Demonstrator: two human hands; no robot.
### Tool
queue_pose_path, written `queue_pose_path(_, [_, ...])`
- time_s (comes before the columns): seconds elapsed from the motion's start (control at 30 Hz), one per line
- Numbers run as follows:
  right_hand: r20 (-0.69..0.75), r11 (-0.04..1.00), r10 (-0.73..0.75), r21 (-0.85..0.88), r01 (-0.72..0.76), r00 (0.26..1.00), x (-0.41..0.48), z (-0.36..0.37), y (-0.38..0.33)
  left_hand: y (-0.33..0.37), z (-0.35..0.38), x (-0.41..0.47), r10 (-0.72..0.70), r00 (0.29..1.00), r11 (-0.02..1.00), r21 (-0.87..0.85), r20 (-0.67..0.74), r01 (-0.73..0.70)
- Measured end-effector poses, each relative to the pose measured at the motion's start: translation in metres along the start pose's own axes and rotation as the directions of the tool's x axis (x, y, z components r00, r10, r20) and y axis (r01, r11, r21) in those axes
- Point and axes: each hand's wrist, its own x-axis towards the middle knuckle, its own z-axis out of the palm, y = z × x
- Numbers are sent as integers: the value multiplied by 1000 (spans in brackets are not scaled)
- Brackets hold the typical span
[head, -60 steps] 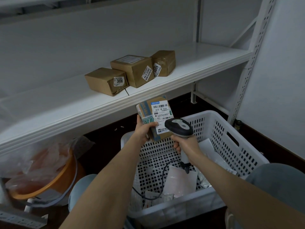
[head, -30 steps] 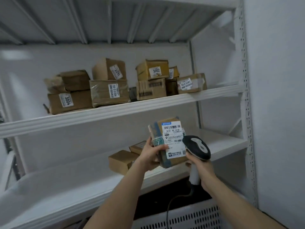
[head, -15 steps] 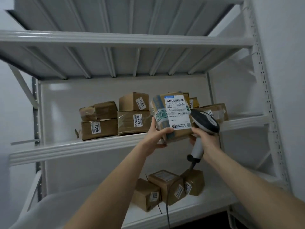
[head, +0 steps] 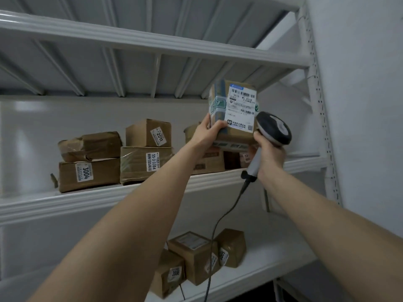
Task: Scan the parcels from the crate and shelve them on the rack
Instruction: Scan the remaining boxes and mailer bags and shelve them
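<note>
Gripping the brown cardboard parcel with a white barcode label and green-printed tape (head: 234, 110) by its lower left corner, the left hand (head: 208, 132) has raised it from over the crate to the height of the white metal rack's (head: 91, 198) middle shelf. The parcel is in the air in front of the stacked brown boxes (head: 144, 162) there. The right hand (head: 270, 154) is curled round the handle of the grey-and-black corded scanner (head: 273, 128), whose head sits just beside the label. The crate has dropped out of view, and three small boxes (head: 196, 256) lie on the shelf below. Scanning is probably done, and shelving has begun.
</note>
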Motion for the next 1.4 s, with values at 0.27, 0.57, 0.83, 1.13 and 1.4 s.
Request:
queue_pose_path(0.27, [-56, 990, -126, -67, 122, 990, 85, 3, -31, -1, 73, 100, -92, 994, 996, 8, 54, 91])
queue_pose_path(0.57, [7, 969, -67, -240, 67, 998, 140, 22, -7, -37, 84, 141, -188, 982, 982, 28, 7, 187])
queue_pose_path(0.83, [19, 960, -17, -278, 22, 1000, 168, 31, 10, -58, 103, 147, 138, 967, 862, 507, -215, -10])
queue_pose_path(1.13, [31, 965, 70, -255, -59, 997, 177, 13, 11, -73, 127, 139, -16, 983, 837, 540, 182, -87])
queue_pose_path(1.4, [-14, 961, 99, -258, -99, 995, 156, -15, 2, -72, 132, 121, 93, 995, 881, 462, 46, -103])
